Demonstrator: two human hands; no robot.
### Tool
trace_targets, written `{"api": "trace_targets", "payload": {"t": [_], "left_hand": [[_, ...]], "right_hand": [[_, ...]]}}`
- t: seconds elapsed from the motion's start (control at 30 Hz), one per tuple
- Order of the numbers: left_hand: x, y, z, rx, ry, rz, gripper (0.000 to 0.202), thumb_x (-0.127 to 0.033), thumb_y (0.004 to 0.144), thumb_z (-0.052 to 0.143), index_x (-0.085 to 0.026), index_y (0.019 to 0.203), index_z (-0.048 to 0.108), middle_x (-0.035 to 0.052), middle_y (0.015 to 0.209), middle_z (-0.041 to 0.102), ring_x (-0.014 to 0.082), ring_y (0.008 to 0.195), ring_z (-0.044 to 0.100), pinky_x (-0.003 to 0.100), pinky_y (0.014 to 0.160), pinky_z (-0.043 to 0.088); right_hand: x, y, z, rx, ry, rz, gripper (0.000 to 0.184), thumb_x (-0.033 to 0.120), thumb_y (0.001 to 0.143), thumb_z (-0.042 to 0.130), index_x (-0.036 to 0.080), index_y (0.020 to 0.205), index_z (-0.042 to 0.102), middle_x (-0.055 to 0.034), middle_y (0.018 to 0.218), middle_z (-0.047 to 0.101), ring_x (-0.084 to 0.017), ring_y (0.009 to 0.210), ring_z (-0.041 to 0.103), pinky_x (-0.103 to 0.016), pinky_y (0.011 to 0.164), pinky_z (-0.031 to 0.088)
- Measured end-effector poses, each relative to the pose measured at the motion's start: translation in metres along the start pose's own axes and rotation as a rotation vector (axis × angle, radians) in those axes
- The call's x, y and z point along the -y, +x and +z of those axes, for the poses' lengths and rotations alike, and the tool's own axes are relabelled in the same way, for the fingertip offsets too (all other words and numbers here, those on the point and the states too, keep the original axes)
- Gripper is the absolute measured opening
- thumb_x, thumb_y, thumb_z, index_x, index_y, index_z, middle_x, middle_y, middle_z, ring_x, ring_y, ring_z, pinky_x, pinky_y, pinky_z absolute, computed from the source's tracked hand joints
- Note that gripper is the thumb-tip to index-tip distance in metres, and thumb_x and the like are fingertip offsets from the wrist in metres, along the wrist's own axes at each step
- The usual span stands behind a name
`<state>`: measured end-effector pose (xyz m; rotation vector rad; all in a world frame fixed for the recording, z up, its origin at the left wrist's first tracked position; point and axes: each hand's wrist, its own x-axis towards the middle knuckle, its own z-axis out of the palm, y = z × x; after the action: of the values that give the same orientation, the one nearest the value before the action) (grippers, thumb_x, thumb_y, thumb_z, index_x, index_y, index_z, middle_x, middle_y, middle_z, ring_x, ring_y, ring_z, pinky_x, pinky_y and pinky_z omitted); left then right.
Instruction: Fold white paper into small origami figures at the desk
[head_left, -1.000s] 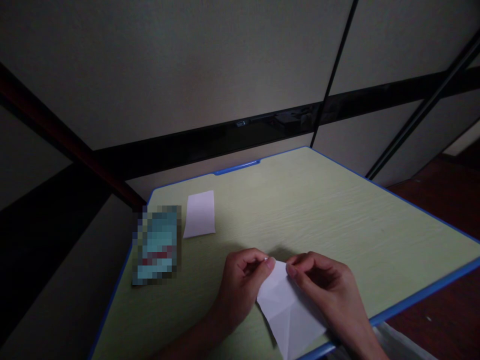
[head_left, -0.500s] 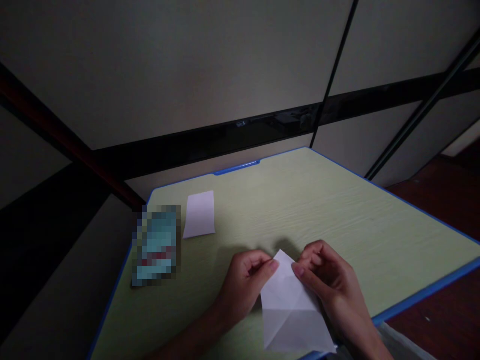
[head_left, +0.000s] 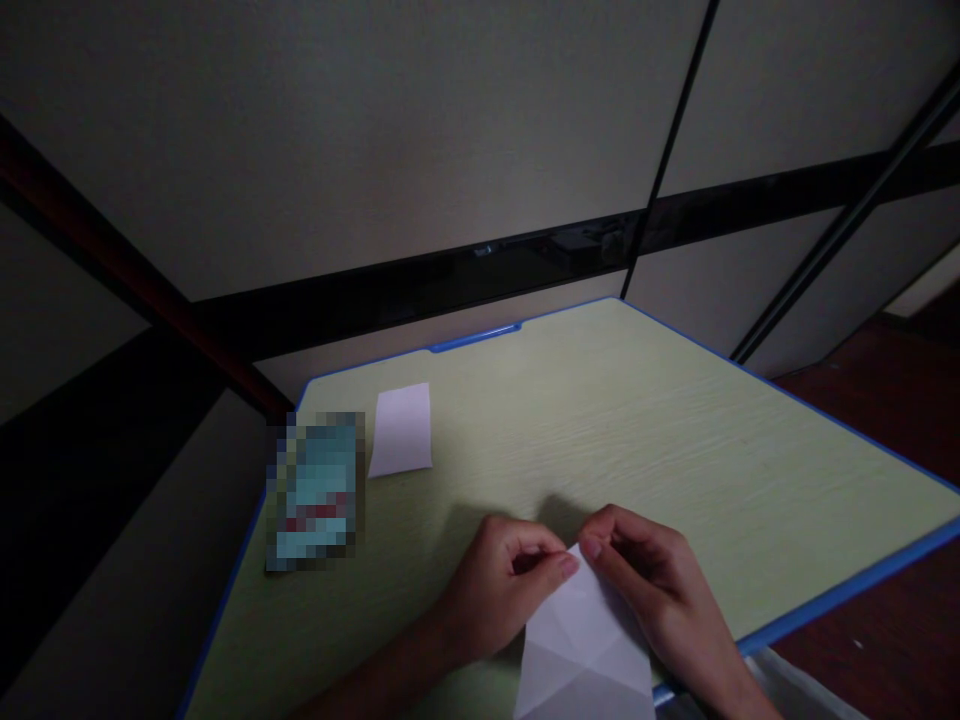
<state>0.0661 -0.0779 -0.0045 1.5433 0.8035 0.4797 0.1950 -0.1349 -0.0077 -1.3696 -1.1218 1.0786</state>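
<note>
Two hands meet at one corner: our left hand (head_left: pixel 501 592) and right hand (head_left: pixel 646 590) each pinch the top tip of the creased white paper (head_left: pixel 585 655), lying at the near edge of the table (head_left: pixel 675 430), probably to keep its layers aligned; a spare slip (head_left: pixel 401 430) sits well apart

A pale green wood-grain desk (head_left: pixel 675 420) with blue edging fills the lower view. Near its far-left corner lies a small white paper slip (head_left: pixel 401 430), flat. Just beside it, at the left edge, sits a teal object (head_left: pixel 316 492) too blurred to name. Beyond the far edge are pale wall panels (head_left: pixel 375 130) and a dark horizontal band (head_left: pixel 450 280). Past the right edge is reddish-brown floor (head_left: pixel 885 390).
</note>
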Motion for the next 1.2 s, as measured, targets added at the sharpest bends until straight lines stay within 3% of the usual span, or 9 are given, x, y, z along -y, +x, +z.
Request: {"api": "trace_targets", "payload": {"t": [0.2,0.33,0.53,0.73,1.0,1.1,1.2], "left_hand": [[0.001,0.002,-0.006,0.045,-0.012,0.018,0.030,-0.027,0.074,0.046,-0.015,0.047,0.040,-0.0063,0.046,0.029,0.0059,0.046,0.027,0.020,0.042,0.020],[0.000,0.002,-0.008,0.053,-0.026,-0.001,0.026,-0.027,0.072,0.047,-0.013,0.050,0.047,-0.0045,0.047,0.037,0.0061,0.046,0.032,0.019,0.043,0.023],[-0.001,0.000,-0.008,-0.024,-0.007,-0.064,0.021,-0.027,0.071,0.048,-0.014,0.055,0.052,-0.0058,0.043,0.040,0.0054,0.035,0.034,0.018,0.034,0.023],[-0.002,0.003,-0.012,-0.168,-0.008,-0.031,0.022,-0.026,0.070,0.049,-0.014,0.053,0.054,-0.0058,0.042,0.039,0.0056,0.036,0.034,0.017,0.034,0.024],[0.004,0.005,-0.013,-0.170,-0.037,-0.030,0.021,-0.028,0.070,0.049,-0.014,0.054,0.051,-0.0050,0.045,0.041,0.0067,0.040,0.038,0.017,0.036,0.028],[0.005,0.007,-0.015,-0.257,-0.082,0.030,0.019,-0.026,0.071,0.050,-0.014,0.056,0.049,-0.0044,0.049,0.045,0.0075,0.045,0.042,0.017,0.042,0.032],[0.005,0.008,-0.017,-0.336,-0.131,0.075,0.012,-0.024,0.072,0.050,-0.015,0.064,0.048,-0.0034,0.054,0.050,0.0091,0.051,0.047,0.018,0.047,0.037]], "right_hand": [[-0.001,-0.001,0.000,-0.041,-0.070,-0.032,0.029,0.039,0.076,0.048,0.017,0.058,0.049,0.0037,0.049,0.040,-0.011,0.045,0.036,-0.021,0.041,0.028],[-0.001,-0.001,-0.001,-0.044,-0.034,-0.009,0.029,0.040,0.075,0.049,0.017,0.057,0.049,0.0043,0.048,0.040,-0.010,0.043,0.035,-0.021,0.040,0.027],[-0.001,0.003,0.000,-0.056,0.048,0.084,0.029,0.042,0.070,0.055,0.016,0.059,0.054,0.0043,0.045,0.041,-0.009,0.041,0.035,-0.020,0.037,0.024],[-0.005,0.005,0.000,-0.149,0.078,-0.033,0.020,0.035,0.073,0.056,0.019,0.085,0.058,0.0064,0.051,0.038,-0.009,0.045,0.036,-0.019,0.040,0.027],[-0.008,0.005,-0.002,-0.204,0.128,-0.079,0.014,0.031,0.074,0.057,0.019,0.081,0.056,0.0101,0.047,0.027,-0.007,0.041,0.026,-0.018,0.038,0.023],[-0.006,0.005,-0.002,-0.184,0.223,-0.090,0.021,0.032,0.074,0.057,0.021,0.092,0.052,0.0094,0.049,0.035,-0.007,0.042,0.031,-0.017,0.038,0.026],[-0.001,0.003,0.000,-0.097,0.288,-0.107,0.038,0.028,0.069,0.063,0.023,0.101,0.044,0.0056,0.059,0.049,-0.010,0.050,0.045,-0.019,0.043,0.036]]}}
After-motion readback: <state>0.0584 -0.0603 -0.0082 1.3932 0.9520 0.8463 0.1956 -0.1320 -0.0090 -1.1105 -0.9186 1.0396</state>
